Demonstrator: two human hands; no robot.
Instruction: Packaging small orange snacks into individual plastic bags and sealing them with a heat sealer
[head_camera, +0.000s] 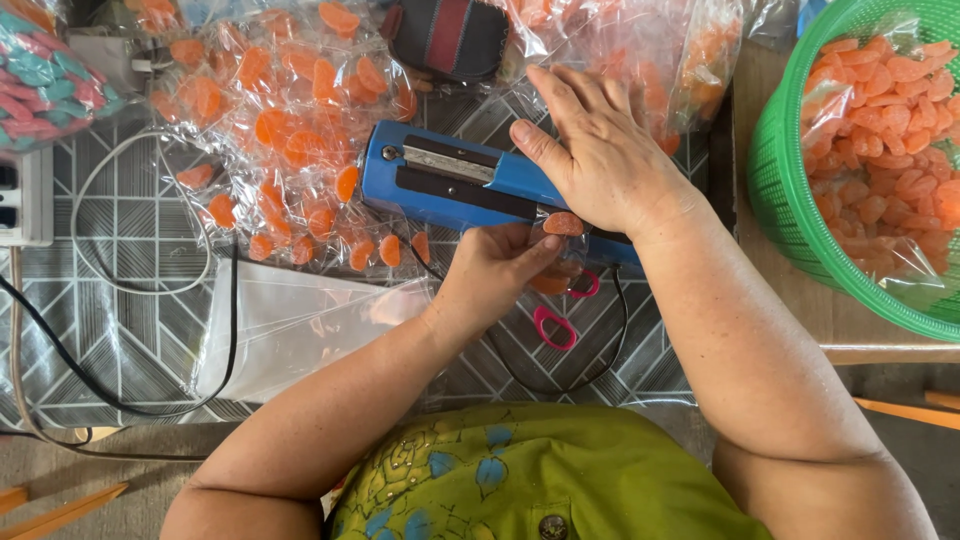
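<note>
My right hand (590, 150) lies palm-down on the arm of a blue heat sealer (450, 185) in the middle of the table. Just below it my left hand (495, 265) pinches a small clear packet of orange candy (562, 225), holding it against the sealer's near edge. The packet is partly hidden by both hands.
Many sealed packets of orange candy (285, 130) lie piled behind and left of the sealer. A stack of clear empty bags (290, 320) sits at front left. Pink-handled scissors (555, 325) lie below the sealer. A green basket (775, 180) of loose candy stands right. A power strip (25, 195) and cables are at left.
</note>
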